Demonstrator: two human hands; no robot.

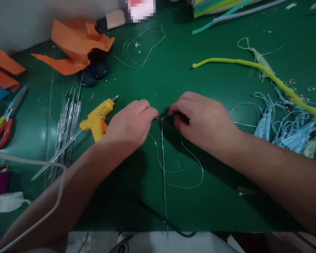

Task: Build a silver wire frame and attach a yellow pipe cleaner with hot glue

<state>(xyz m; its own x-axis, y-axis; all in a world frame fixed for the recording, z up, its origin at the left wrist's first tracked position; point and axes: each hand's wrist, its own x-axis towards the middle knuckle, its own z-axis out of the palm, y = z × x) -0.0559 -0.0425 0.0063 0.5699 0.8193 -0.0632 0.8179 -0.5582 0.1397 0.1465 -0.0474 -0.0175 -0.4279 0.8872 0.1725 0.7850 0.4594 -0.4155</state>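
My left hand and my right hand meet at the middle of the green mat. Both are closed in a pinch on a thin silver wire, which hangs straight down toward me from between the fingertips. Loose loops of thin wire lie on the mat below my hands. A yellow hot glue gun lies just left of my left hand, its nozzle pointing up and right.
A bundle of silver wire sticks lies at left, by red-handled scissors. Orange paper covers blue-handled scissors at the back. A yellow-green pipe cleaner and blue tassels lie at right. A white cable crosses my left forearm.
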